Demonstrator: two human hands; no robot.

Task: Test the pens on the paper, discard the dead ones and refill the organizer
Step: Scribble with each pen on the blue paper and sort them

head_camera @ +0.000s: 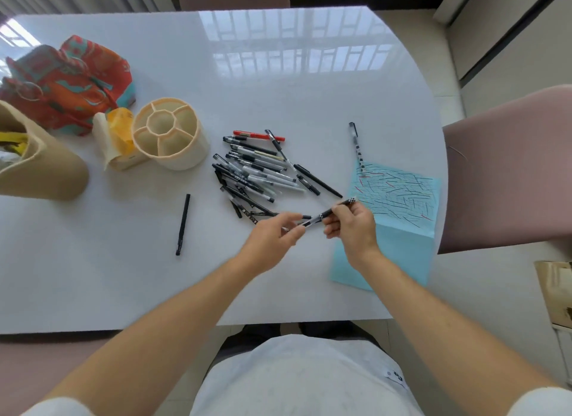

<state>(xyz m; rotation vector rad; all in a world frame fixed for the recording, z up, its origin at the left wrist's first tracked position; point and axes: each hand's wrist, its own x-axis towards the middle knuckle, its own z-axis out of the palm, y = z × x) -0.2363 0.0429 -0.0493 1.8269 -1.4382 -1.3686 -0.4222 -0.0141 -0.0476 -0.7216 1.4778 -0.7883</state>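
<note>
Head view: both hands pinch one checkered pen above the table, right hand gripping its barrel, left hand nipping its near end, between pen pile and scribbled blue paper.

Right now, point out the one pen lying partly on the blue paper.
It is the checkered pen beyond the right hand: its tip end overlaps the blue paper's far corner. Every other loose pen lies wholly on the white table.
</note>
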